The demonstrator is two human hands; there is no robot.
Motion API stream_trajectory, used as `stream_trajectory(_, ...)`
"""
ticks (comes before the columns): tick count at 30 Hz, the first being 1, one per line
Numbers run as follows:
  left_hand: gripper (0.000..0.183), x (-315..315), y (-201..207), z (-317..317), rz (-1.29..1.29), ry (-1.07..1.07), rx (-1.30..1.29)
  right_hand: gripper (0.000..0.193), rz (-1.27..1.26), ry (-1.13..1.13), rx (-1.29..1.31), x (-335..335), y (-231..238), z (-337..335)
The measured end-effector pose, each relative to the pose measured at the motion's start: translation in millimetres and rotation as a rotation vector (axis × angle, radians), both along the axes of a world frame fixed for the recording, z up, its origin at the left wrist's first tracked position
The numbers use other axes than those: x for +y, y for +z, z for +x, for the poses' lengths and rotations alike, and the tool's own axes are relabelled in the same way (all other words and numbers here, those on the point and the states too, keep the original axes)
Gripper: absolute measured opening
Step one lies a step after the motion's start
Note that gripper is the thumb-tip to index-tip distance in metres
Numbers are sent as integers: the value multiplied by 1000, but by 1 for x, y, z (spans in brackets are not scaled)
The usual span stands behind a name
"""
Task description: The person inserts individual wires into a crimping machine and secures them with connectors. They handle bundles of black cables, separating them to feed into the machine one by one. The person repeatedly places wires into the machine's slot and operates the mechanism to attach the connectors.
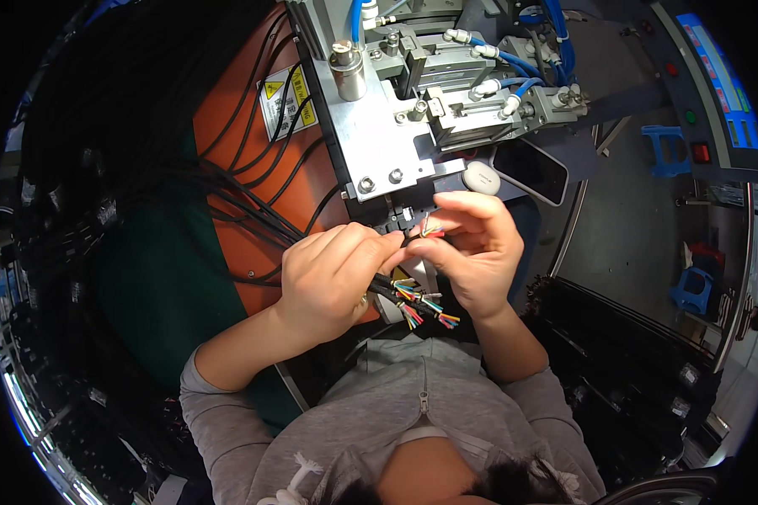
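My left hand (333,273) is closed around several black cables, thumb and forefinger pinching one near its stripped end. From that end fan out thin coloured wires (432,231), red and yellow among them. My right hand (484,257) has its thumb against this end and its fingers curled behind the wires; the forefinger arches above. Below the left hand hang more black cable ends (387,290), each with a splayed tuft of coloured wires (411,316). The grip inside the left palm is hidden.
Just beyond my hands stands a metal machine (375,135) with pneumatic cylinders and blue hoses (514,63). A white rounded case (481,178) and a phone (531,171) lie right of it. Black cables (236,189) cross the orange surface (232,109). At far right is a control screen (720,80).
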State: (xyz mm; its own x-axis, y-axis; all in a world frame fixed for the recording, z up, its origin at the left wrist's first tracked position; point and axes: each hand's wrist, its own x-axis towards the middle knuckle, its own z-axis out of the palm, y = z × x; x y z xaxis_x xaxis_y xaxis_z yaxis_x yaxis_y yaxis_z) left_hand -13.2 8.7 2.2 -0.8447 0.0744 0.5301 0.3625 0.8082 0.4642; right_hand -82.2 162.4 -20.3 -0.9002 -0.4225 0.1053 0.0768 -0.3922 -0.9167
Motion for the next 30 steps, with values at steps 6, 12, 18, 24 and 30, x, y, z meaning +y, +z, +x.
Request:
stream_trajectory(6, 16, 0, -4, -4, 46, 2, 82, 16, 219, -34, 535, -3, -5, -12)
stream_trajectory(12, 16, 3, -7, -3, 24, 22, 70, 11, 86, 40, 0, -6, 2, -7)
stream_trajectory(18, 18, 3, -5, 3, -56, 34, -11, 17, 381, -192, 593, -5, 0, -6)
stream_trajectory(24, 26, 1, -5, 2, -259, 39, 58, 12, 509, 36, 557, 11, 6, -22)
stream_trajectory(30, 34, 1, -10, 1, -277, 33, 154, 9, 253, 391, -62, 28, 2, -26)
